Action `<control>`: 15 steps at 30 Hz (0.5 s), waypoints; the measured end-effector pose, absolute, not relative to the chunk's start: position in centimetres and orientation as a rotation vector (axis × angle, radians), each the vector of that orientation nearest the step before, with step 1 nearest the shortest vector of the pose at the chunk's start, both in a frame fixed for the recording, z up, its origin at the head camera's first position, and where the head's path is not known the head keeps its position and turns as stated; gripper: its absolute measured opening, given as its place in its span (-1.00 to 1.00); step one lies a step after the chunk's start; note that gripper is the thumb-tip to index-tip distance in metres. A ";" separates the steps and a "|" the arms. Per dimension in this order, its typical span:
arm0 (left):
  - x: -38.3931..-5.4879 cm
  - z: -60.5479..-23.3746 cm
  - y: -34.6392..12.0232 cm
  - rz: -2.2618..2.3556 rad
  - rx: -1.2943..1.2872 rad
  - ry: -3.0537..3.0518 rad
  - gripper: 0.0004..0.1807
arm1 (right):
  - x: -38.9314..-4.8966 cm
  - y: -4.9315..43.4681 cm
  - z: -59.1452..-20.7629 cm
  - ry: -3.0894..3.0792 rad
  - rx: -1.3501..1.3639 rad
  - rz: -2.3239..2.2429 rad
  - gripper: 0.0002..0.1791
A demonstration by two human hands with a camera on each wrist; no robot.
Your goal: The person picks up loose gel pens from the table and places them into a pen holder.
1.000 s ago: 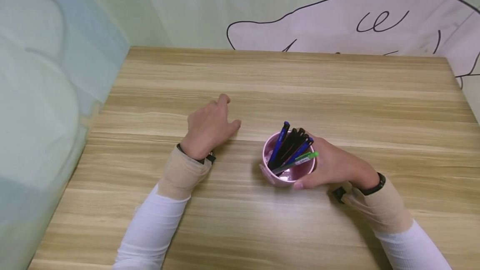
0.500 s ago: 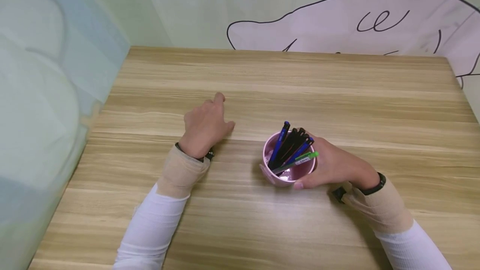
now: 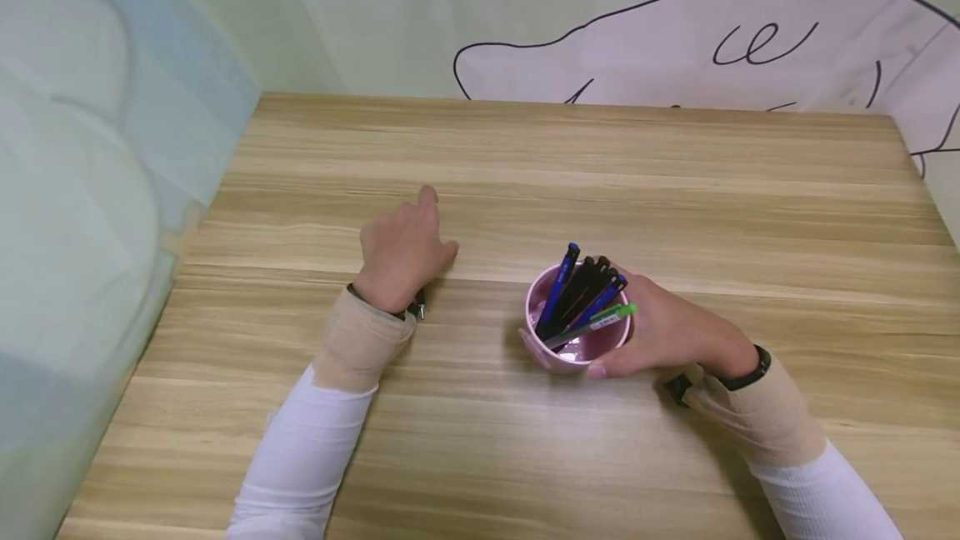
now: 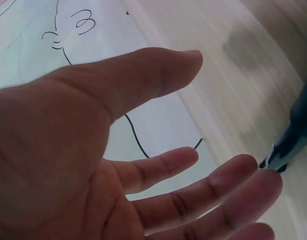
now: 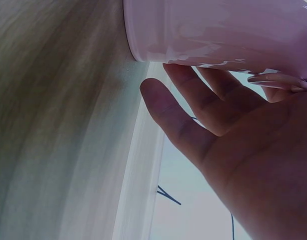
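On the right, my right hand (image 3: 660,327) holds a pink cup (image 3: 534,298), its thumb at the near side by the rim and its fingers round the far side. Several black and blue pens (image 3: 558,290) and one green pen (image 3: 626,309) lean inside the cup. In the right wrist view, the cup's glossy wall (image 5: 218,35) fills the top, with fingers (image 5: 208,100) partly hidden behind it. Left of the cup, my left hand (image 3: 401,252) is over the table, fingers loosely spread. A blurred dark teal tapered object (image 4: 298,120) overlaps its fingertips in the left wrist view.
The wood-grain table (image 3: 465,457) stretches under both arms. Behind it stands a pale backdrop (image 3: 675,48) with a line drawing, and pale green-blue fabric (image 3: 75,190) hangs along the left edge. Black wrist cameras (image 3: 678,388) sit under the wrists.
My left hand has drifted a little to the left, away from the cup. My right hand, the cup and the pens stay where they were.
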State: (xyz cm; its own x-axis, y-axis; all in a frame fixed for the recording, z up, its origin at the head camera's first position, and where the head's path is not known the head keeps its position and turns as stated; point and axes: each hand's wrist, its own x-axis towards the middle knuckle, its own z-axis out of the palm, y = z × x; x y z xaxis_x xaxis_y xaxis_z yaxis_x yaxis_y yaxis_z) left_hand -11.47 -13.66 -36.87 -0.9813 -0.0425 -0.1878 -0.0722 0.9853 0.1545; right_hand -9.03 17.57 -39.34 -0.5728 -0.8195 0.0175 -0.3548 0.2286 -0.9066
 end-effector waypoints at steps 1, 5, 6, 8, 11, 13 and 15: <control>-11.5 -36.9 -13.7 0.228 -0.086 2.944 -0.50 | -9.0 17.6 -39.3 2.043 -1.077 -1.310 -0.07; -11.5 -37.0 -13.8 0.188 -0.083 2.936 -0.50 | -9.0 17.6 -39.4 2.049 -1.071 -1.307 -0.07; -11.6 -37.0 -13.8 0.184 -0.086 2.934 -0.50 | -9.0 17.6 -39.4 2.049 -1.069 -1.307 -0.07; -11.6 -37.1 -14.0 0.186 -0.096 2.928 -0.51 | -9.0 17.6 -39.4 2.047 -1.067 -1.307 -0.07; -11.7 -37.1 -14.2 0.181 -0.121 2.919 -0.51 | -9.0 17.6 -39.4 2.047 -1.064 -1.306 -0.07; -11.7 -37.2 -14.3 0.169 -0.138 2.916 -0.50 | -9.0 17.6 -39.4 2.045 -1.062 -1.306 -0.07; -11.8 -37.2 -14.5 0.145 -0.155 2.908 -0.51 | -9.0 17.6 -39.5 2.046 -1.061 -1.305 -0.07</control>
